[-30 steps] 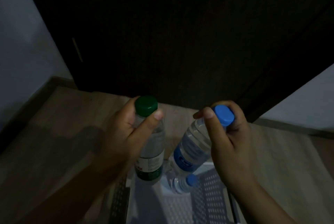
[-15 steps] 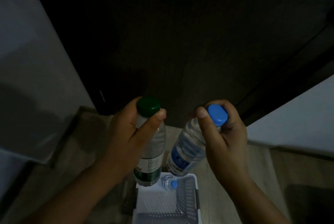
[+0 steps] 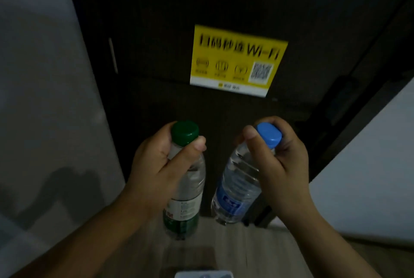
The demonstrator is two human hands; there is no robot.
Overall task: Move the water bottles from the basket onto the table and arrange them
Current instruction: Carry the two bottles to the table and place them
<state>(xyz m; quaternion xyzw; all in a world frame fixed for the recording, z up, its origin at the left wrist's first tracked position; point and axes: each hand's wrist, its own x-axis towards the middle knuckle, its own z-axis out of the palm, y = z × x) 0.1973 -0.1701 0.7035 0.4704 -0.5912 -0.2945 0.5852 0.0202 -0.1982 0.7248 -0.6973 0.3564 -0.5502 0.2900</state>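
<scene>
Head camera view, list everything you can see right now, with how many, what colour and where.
green-capped bottle: one, clear with a green and white label, centre left, held above the floor
blue-capped bottle: one, clear with a blue label, centre right, tilted, held up
basket: one, pale, only a sliver of rim at the bottom edge
sign: one, yellow with a white strip, on the door
door: one, dark brown, straight ahead
floor: one, light wood, below the bottles
wall: one, grey, left side
white surface: one, right side, cannot tell what it is
left hand: one, grip round the green-capped bottle's neck
right hand: one, grip round the blue-capped bottle's neck
</scene>
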